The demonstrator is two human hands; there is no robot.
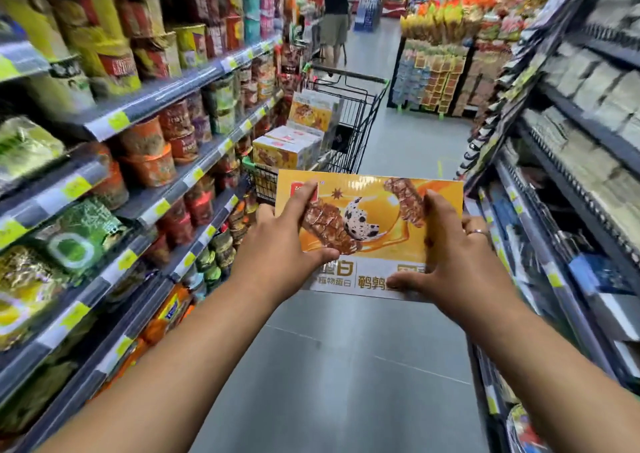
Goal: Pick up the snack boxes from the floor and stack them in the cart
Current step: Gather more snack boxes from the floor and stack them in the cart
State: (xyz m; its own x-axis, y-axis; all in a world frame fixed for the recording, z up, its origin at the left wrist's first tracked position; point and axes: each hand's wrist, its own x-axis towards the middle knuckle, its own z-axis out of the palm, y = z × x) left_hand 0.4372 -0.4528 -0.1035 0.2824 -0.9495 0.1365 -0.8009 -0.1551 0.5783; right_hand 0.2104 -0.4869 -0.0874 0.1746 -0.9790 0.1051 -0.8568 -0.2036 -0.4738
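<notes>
Left grip (287, 241) and right grip (453, 255) each clasp the snack box (374, 210) sides; cart (349, 147) ahead holds more boxes (291, 147).

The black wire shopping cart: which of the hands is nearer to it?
Left. The left hand grips the yellow cardboard snack box just short of the cart; the right hand grips the box's other side, farther right.

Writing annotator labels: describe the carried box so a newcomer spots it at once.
In the aisle, just short of the black wire cart, the left hand and right hand hold one flat yellow-orange snack box. Unlike the matching boxes in the cart, it is held up, gripped at both sides.
</notes>
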